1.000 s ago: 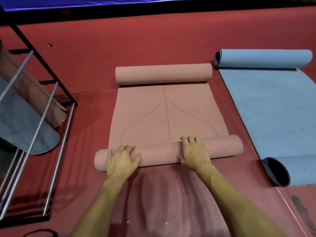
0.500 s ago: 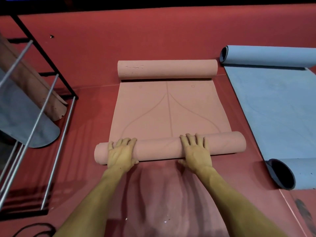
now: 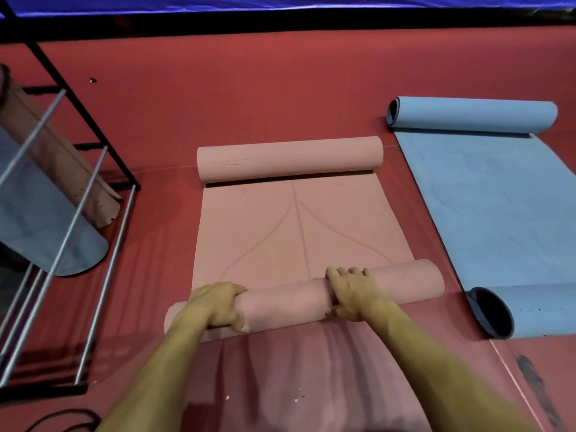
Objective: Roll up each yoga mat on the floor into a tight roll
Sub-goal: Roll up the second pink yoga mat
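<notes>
The near roll of the pink yoga mat (image 3: 304,241) is gripped on the red floor (image 3: 249,98) by both hands, set apart so that pressure is spread along its length. The left hand (image 3: 212,305) is curled over the roll with its thumb tucked beneath; the right hand (image 3: 352,294) is wrapped over the top, fingers hooked on the far side, presumably to keep the wrap tight. A flat stretch lies ahead, ended by a curled far end. The blue yoga mat (image 3: 486,207) is left spread out alongside, both ends curled.

Red floor (image 3: 249,98) under pink mat (image 3: 296,232), blue mat (image 3: 492,207), black rack (image 3: 93,169).
</notes>
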